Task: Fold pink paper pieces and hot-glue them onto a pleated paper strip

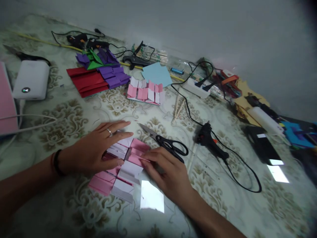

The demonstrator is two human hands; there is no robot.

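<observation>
A pink and white folded paper piece (130,170), cut into flaps in a checkered pattern, lies on the patterned table cover in front of me. My left hand (102,145), with a ring and a dark wrist band, rests over its left side, fingers spread. At the right edge, my right hand (165,172) pinches a pink flap between thumb and fingers. Just beyond that hand lie black-handled scissors (165,142), blades pointing away to the left. Part of the paper is hidden under my left hand.
A black glue gun (210,140) with a looping cord lies right, near a dark phone (262,145). Behind are another pink-white folded paper (145,91), light blue paper (157,74), red paper (86,81), and a white power strip (196,87). A white power bank (32,79) sits left.
</observation>
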